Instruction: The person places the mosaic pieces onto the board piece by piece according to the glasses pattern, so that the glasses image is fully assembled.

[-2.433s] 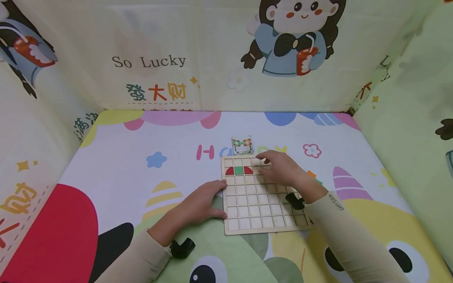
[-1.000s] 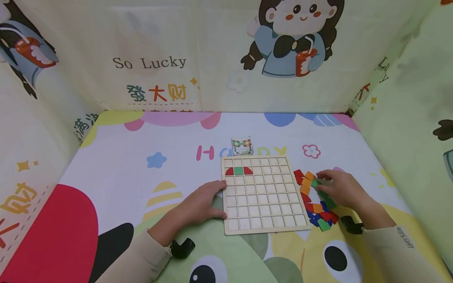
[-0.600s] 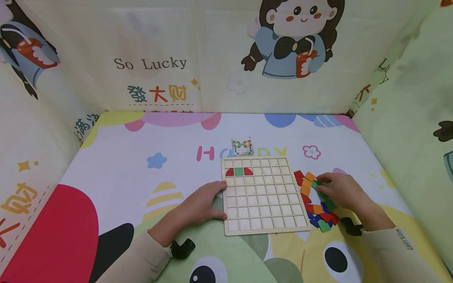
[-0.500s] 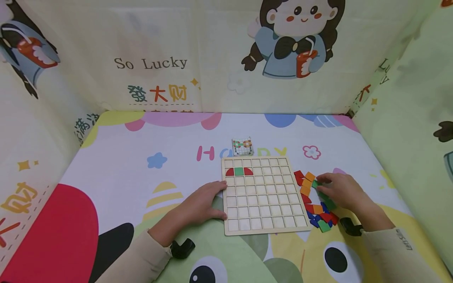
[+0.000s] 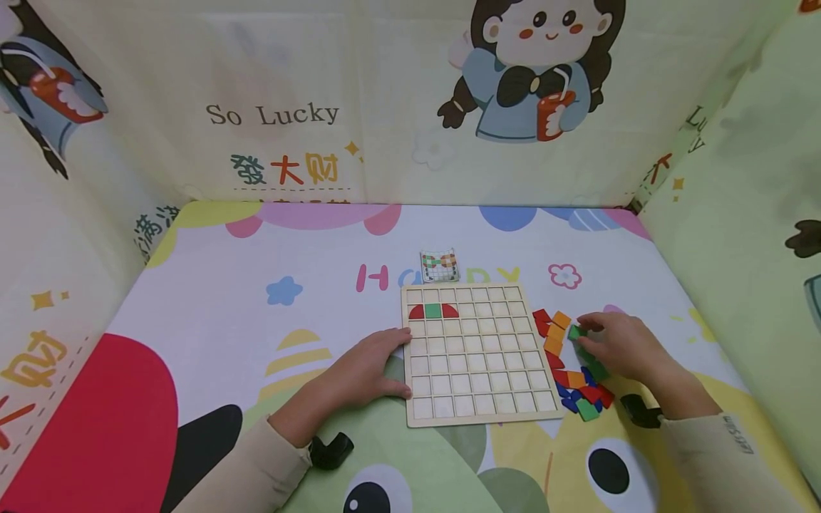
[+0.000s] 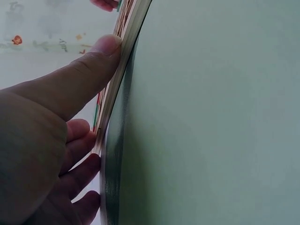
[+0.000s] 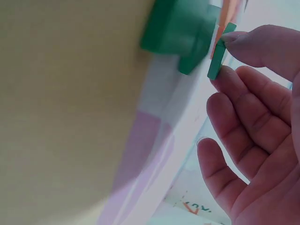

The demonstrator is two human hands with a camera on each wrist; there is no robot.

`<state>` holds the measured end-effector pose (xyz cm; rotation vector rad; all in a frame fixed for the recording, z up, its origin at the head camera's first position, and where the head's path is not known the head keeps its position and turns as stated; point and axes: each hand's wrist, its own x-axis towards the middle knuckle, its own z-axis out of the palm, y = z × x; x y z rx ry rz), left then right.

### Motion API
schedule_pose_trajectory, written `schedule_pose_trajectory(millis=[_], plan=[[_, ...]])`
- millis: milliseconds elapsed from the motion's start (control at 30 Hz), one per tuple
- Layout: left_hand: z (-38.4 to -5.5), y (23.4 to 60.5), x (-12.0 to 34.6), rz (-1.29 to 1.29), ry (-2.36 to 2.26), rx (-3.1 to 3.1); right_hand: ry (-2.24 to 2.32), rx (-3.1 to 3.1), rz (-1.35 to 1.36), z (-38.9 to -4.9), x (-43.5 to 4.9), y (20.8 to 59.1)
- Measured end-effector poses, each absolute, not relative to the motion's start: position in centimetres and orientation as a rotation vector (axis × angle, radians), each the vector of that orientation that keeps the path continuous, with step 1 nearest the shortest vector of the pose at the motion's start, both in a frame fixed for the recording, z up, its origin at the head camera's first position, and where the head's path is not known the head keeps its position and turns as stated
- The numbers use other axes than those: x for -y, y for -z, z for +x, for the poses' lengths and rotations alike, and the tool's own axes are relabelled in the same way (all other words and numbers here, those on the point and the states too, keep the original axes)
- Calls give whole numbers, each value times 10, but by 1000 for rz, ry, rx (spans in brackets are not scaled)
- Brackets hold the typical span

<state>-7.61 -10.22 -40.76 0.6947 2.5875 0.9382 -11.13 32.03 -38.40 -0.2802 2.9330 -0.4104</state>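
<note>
In the head view a wooden grid board (image 5: 484, 367) lies on the table, with two red quarter-round tiles and a green square tile (image 5: 433, 311) between them in its second row. My left hand (image 5: 365, 370) rests against the board's left edge, thumb and fingertips touching the frame, as the left wrist view also shows. At the right, my right hand (image 5: 625, 347) is over a pile of loose tiles. Its thumb and a fingertip pinch a green tile (image 7: 221, 51) by its edges, the other fingers loosely bent.
Loose orange tiles (image 5: 554, 345), with several red, blue and green ones, lie along the board's right side. A small pattern card (image 5: 439, 265) sits just behind the board. A printed cloth (image 5: 308, 249) covers the table, and printed hangings (image 5: 385, 78) enclose it.
My right hand has gone from above the board to the tile pile on the right and pinched a green tile, shifting it slightly right. My left hand has stayed at the board's edge.
</note>
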Motion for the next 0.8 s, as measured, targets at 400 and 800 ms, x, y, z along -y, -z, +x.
schedule_pose_trajectory(millis=[400, 800], plan=[[-75, 407, 101, 680, -911, -2595, 470, -2931, -366, -114, -302, 369], [-71, 406, 101, 676, -904, -2623, 477, -2923, -522, -122, -254, 364]])
